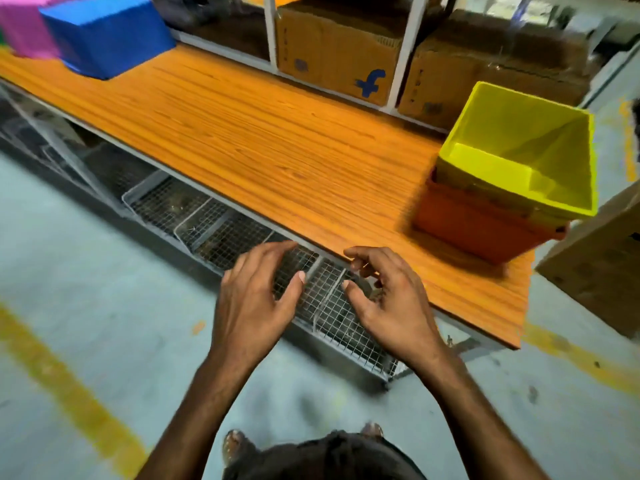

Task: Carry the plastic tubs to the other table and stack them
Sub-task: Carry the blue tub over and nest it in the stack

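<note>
Orange-brown wood grain covers the long table top (259, 133), and the plastic tubs sit at its two ends. At the right end a bright yellow square plastic tub (540, 133) sits tilted inside a darker orange plastic tub (478, 226), so the two are stacked. Far off at the left end are a blue plastic tub (107, 32), which looks upside down, and a pink plastic tub (24, 29) touching it (both are blurry). The left hand (256, 299) and the right hand (384, 299) float side by side in front of the table's near edge, well apart from every tub. Both hands hold nothing. Their fingers are spread and loosely bent. Under the hands, below the table, lie grey wire mesh baskets (166, 206). Behind the table stands a brown cardboard box (332, 53) with a big blue letter "f" (372, 83) printed on it. Other marks on the boxes are too blurry to read. A yellow painted line (69, 393) runs across the grey floor.
</note>
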Demonstrator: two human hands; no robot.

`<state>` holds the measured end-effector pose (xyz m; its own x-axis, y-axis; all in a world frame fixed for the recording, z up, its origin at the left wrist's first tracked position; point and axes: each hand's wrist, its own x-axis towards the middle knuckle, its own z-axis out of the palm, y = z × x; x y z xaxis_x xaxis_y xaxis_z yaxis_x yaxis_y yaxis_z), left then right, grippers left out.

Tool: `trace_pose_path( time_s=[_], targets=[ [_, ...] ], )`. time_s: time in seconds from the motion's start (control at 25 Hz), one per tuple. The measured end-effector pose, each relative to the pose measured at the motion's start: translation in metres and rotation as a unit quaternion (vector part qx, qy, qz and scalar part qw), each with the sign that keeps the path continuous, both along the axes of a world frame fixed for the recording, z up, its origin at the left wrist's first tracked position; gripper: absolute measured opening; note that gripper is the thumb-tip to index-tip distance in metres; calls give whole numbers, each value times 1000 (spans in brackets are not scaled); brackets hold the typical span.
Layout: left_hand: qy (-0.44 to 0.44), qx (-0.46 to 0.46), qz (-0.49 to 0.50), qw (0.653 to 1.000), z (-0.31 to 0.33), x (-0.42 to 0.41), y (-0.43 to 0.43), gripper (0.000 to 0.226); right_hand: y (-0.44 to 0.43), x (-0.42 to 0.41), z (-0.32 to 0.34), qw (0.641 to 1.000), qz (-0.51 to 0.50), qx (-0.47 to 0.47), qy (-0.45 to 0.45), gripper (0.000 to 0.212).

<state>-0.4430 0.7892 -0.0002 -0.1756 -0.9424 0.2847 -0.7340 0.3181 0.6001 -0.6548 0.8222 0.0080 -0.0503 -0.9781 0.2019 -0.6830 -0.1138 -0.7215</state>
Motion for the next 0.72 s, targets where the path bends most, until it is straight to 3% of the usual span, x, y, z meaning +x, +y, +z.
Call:
trace_pose_path(
  time_s=[0.28, 0.72],
  targets=[
    [58, 79, 86, 992, -27, 173, 19, 41, -19, 184, -34, 997, 72, 22, 13, 37],
    [110, 55, 231, 965, -17, 358, -62, 36, -137, 374, -21, 985, 170, 15, -6, 37]
  ],
)
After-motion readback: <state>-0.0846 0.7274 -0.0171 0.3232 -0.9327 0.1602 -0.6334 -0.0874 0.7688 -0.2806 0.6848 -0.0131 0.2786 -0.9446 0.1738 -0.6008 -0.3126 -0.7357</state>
